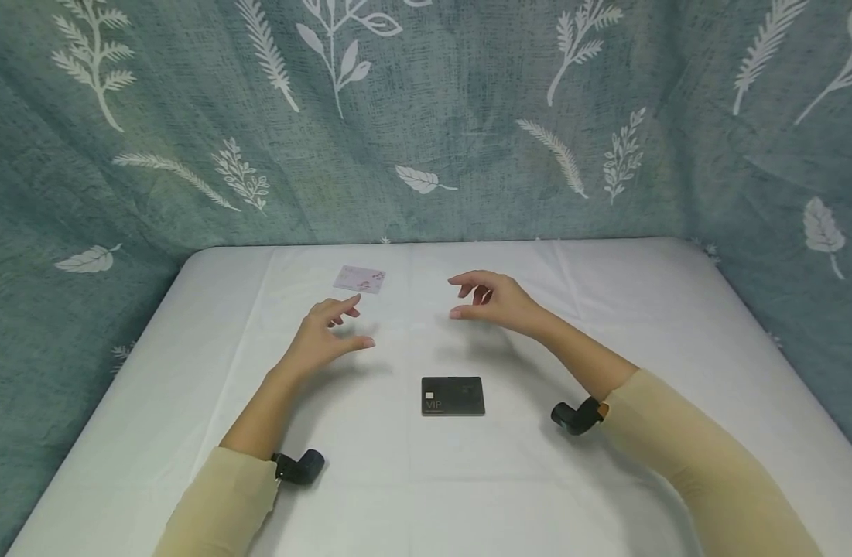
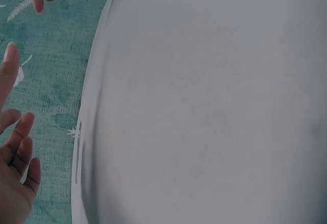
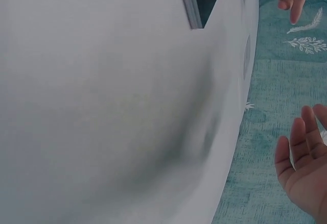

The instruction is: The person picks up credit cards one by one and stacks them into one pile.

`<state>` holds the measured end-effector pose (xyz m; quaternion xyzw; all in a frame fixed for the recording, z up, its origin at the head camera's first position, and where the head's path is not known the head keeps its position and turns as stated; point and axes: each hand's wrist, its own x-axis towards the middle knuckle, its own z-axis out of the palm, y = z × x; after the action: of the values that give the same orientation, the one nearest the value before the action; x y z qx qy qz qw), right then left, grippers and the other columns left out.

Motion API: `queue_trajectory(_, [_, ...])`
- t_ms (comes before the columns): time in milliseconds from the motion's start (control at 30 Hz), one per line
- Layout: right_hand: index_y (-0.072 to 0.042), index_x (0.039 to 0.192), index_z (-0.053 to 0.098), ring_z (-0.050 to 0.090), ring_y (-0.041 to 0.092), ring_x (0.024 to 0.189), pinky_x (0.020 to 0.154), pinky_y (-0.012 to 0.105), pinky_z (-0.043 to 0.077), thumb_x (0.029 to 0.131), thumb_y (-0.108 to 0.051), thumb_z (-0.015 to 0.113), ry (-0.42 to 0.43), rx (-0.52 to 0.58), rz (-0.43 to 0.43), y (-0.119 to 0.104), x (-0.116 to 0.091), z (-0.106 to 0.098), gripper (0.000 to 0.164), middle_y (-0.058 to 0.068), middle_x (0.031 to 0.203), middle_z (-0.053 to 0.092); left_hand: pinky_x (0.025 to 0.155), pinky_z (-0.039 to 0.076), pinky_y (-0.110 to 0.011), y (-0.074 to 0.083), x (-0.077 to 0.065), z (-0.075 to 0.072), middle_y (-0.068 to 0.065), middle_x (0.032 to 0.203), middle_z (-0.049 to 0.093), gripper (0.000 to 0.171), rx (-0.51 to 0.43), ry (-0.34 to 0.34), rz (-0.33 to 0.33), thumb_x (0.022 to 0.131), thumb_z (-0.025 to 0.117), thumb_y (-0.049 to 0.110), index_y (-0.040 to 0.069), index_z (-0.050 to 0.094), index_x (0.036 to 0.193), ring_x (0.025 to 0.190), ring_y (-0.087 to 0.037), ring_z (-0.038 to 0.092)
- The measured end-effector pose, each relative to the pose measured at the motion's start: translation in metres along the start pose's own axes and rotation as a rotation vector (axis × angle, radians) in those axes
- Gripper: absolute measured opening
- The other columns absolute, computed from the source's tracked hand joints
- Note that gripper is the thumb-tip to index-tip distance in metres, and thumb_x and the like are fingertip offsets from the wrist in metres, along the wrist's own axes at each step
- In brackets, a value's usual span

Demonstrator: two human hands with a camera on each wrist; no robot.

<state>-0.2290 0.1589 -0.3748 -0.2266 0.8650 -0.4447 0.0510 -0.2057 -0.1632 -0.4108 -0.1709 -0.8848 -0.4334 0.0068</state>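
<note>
A black card (image 1: 453, 402) marked VIP lies flat on the white tabletop, between the two forearms in the head view. Farther back and to the left lies a pale pink card (image 1: 360, 279) with a small floral print. My left hand (image 1: 321, 334) hovers over the table just in front of the pink card, thumb and fingers apart, holding nothing. Opposite it, my right hand (image 1: 495, 300) is raised above the cloth beyond the black card, its thumb and forefinger spread with a gap between them. In the right wrist view the black card's edge (image 3: 190, 4) shows at the top.
White cloth (image 1: 370, 510) with faint creases covers the table. Behind its far edge hangs a green curtain (image 1: 467, 155) with white leaf patterns. Each wrist bears a small black camera, one on the left (image 1: 302, 467) and one on the right (image 1: 577, 418).
</note>
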Motion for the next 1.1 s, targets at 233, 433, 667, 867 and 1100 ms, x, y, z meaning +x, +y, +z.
queue_trajectory(233, [-0.014,0.127,0.059,0.055,0.020,0.086,0.072,0.033,0.046,0.077,-0.030,0.079,0.009,-0.024,0.015,-0.007,0.015,0.004,0.055,0.007,0.105,0.062,0.088,0.038,-0.043,-0.012,0.010,-0.011,-0.009,0.122,0.056,0.078,0.020,0.006,-0.092,0.075,0.080,0.033,0.012,0.045,0.141,0.107,-0.029,0.044])
queue_trajectory(433, [-0.014,0.127,0.059,0.055,0.019,0.087,0.073,0.033,0.045,0.077,-0.031,0.078,0.018,-0.057,0.025,-0.011,0.027,0.009,0.056,0.007,0.106,0.062,0.089,0.038,-0.043,-0.018,0.022,-0.019,-0.006,0.124,0.053,0.079,0.028,0.023,-0.136,0.076,0.078,0.035,0.014,0.042,0.143,0.109,-0.028,0.042])
queue_trajectory(667, [-0.013,0.128,0.058,0.053,0.020,0.087,0.071,0.032,0.044,0.079,-0.034,0.076,0.026,-0.074,0.030,-0.019,0.047,0.020,0.056,0.009,0.108,0.061,0.086,0.037,-0.041,-0.027,0.036,-0.027,-0.010,0.125,0.053,0.077,0.008,0.094,-0.170,0.078,0.077,0.035,0.013,0.041,0.144,0.110,-0.030,0.042])
queue_trajectory(867, [-0.014,0.129,0.058,0.052,0.021,0.084,0.069,0.031,0.043,0.080,-0.035,0.075,0.040,-0.069,0.072,-0.021,0.063,0.028,0.057,0.011,0.110,0.060,0.086,0.038,-0.040,-0.038,0.049,-0.028,-0.012,0.126,0.053,0.078,-0.015,0.139,-0.222,0.078,0.076,0.038,0.012,0.041,0.143,0.112,-0.030,0.042])
queue_trajectory(1100, [-0.013,0.130,0.056,0.052,0.022,0.087,0.072,0.031,0.045,0.081,-0.037,0.073,0.068,-0.058,0.108,-0.013,0.081,0.039,0.057,0.013,0.114,0.061,0.089,0.038,-0.043,-0.045,0.059,-0.027,-0.015,0.127,0.052,0.078,0.016,0.122,-0.259,0.080,0.075,0.037,0.008,0.041,0.143,0.111,-0.031,0.042])
